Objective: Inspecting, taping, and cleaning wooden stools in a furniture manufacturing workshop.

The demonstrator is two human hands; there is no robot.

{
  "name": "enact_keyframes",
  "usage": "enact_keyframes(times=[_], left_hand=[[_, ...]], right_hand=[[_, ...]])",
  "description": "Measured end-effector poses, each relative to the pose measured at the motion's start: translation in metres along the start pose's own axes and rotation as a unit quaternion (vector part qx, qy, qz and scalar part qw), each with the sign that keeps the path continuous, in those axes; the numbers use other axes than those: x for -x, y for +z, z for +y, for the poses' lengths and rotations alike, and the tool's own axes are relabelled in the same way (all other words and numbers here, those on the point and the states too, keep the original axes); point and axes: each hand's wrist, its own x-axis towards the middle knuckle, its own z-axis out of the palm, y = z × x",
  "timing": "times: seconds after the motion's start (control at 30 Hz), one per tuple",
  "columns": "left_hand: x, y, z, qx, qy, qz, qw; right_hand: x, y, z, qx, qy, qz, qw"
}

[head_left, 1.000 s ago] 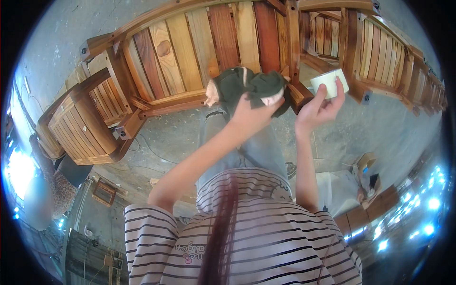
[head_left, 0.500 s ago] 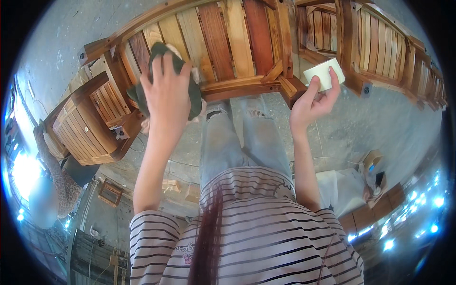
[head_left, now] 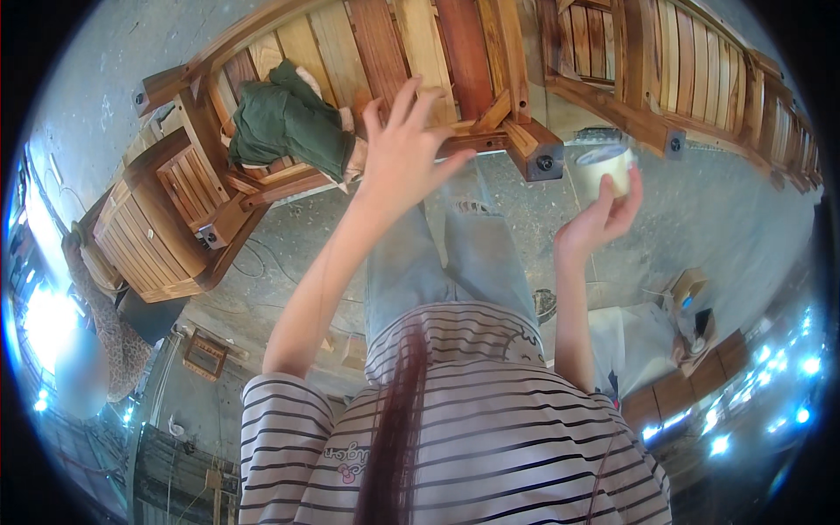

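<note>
Head view looks down over a striped shirt at two raised bare hands above slatted wooden furniture. One small white round tub (head_left: 605,168) with a greyish lid sits pinched between the thumb and fingertips of the right hand (head_left: 595,223), held up in the air just past the corner of the nearest wooden frame. One dark green crumpled cloth (head_left: 289,122) lies draped on the slats up and to the left of the left hand (head_left: 404,157), apart from it. That left hand is empty, its fingers spread wide, hovering over the front rail of a large reddish-brown slatted wooden seat (head_left: 420,52), which serves as the surface carrying the cloth. Whether the fingertips touch the slats cannot be told.

Counting the furniture, three slatted wooden pieces show: the large seat under the left hand, a smaller slatted chair (head_left: 157,227) farther left and below the cloth, and a long slatted bench (head_left: 700,87) beyond the right hand. All stand on a grey concrete floor (head_left: 717,219), dusty and stained. Below the right hand, further down on the floor, lie white sheeting (head_left: 626,337) and a small cardboard box (head_left: 687,284). Another person in a patterned sleeve (head_left: 109,337) stands at the far left edge.
</note>
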Motion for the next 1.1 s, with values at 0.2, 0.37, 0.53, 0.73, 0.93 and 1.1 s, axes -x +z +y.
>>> enact_keyframes(times=[0.2, 0.37, 0.53, 0.73, 0.93, 1.1], left_hand=[[0.0, 0.022, 0.018, 0.088, -0.114, 0.068, 0.987], [-0.011, 0.042, 0.029, 0.099, -0.17, 0.072, 0.978], [-0.008, 0.018, 0.018, 0.155, -0.187, 0.11, 0.964], [0.035, 0.002, 0.027, 0.373, -0.117, 0.011, 0.92], [0.06, 0.012, 0.033, 0.383, -0.133, -0.035, 0.914], [0.069, 0.02, 0.04, 0.378, -0.141, -0.023, 0.915]], right_hand=[[0.053, -0.022, 0.008, 0.048, 0.215, -0.102, 0.97], [0.082, -0.029, 0.016, 0.038, 0.275, -0.307, 0.91], [0.08, -0.023, 0.008, 0.045, 0.24, -0.434, 0.867], [0.066, -0.019, -0.005, 0.047, 0.216, -0.486, 0.846], [0.069, -0.018, -0.005, 0.025, 0.204, -0.474, 0.856], [0.074, -0.017, -0.004, 0.047, 0.144, -0.47, 0.869]])
